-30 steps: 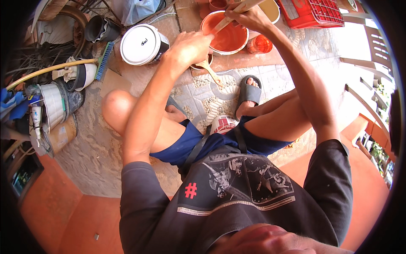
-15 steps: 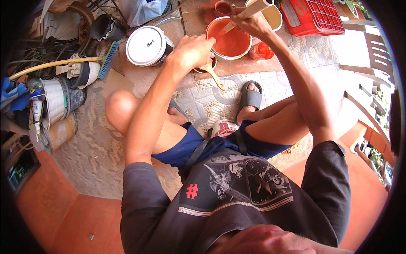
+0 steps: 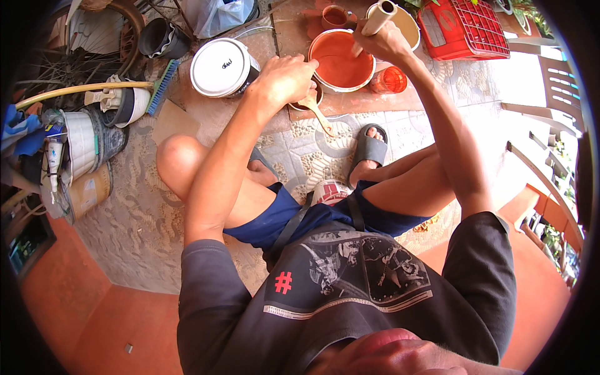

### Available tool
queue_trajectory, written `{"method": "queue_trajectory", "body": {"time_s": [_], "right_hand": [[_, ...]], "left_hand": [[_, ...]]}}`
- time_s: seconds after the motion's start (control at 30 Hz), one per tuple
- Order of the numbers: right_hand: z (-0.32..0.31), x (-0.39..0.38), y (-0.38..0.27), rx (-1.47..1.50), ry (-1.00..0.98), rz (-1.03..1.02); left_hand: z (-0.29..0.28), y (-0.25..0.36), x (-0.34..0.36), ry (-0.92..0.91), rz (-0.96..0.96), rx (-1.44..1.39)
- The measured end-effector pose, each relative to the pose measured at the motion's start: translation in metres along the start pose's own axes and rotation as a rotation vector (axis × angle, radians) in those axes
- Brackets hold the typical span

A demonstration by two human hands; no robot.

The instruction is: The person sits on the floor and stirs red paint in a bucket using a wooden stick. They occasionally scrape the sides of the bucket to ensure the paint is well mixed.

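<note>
- White lidded paint bucket [image 3: 220, 67]: round, small dark mark on lid, on floor upper left of centre.
- Small can [image 3: 329, 191]: white-and-red label, between the knees.
- Tan drum [image 3: 87, 192]: pale label, far left.
- White tube [image 3: 51, 156]: coloured print, beside the drum.
- Clear plastic bag [image 3: 215, 15]: top edge.

Counted 2 hands: left hand [image 3: 284, 78], right hand [image 3: 382, 42]. 1 orange paint bucket [image 3: 340, 59], 1 white lidded bucket [image 3: 222, 65], 1 red crate [image 3: 465, 28], 1 orange jar [image 3: 390, 80], 2 grey sandals, e.g. [image 3: 369, 149], 1 brush w/ wooden handle [image 3: 319, 112].
</note>
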State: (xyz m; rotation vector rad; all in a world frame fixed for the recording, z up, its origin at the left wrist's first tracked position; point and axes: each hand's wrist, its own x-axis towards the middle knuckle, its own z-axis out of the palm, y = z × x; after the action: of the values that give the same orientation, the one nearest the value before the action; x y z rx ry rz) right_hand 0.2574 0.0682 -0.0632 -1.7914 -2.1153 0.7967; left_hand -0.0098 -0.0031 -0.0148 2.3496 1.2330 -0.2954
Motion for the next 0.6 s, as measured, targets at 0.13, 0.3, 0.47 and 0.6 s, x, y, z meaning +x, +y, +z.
{"method": "queue_trajectory", "body": {"time_s": [0.13, 0.3, 0.47, 0.6], "right_hand": [[-0.004, -0.009, -0.023, 0.216, -0.203, 0.074], [0.004, -0.005, -0.002, 0.322, -0.053, -0.065], [-0.017, -0.008, -0.026, -0.012, -0.117, 0.078], [-0.008, -0.013, -0.021, 0.322, -0.234, 0.074]], "left_hand": [[-0.005, 0.003, -0.003, -0.048, -0.029, -0.002], [-0.003, 0.004, 0.001, -0.036, 0.006, 0.008], [-0.001, 0.0, 0.0, -0.023, -0.014, -0.002], [-0.001, 0.002, 0.001, -0.045, -0.014, 0.002]]}}
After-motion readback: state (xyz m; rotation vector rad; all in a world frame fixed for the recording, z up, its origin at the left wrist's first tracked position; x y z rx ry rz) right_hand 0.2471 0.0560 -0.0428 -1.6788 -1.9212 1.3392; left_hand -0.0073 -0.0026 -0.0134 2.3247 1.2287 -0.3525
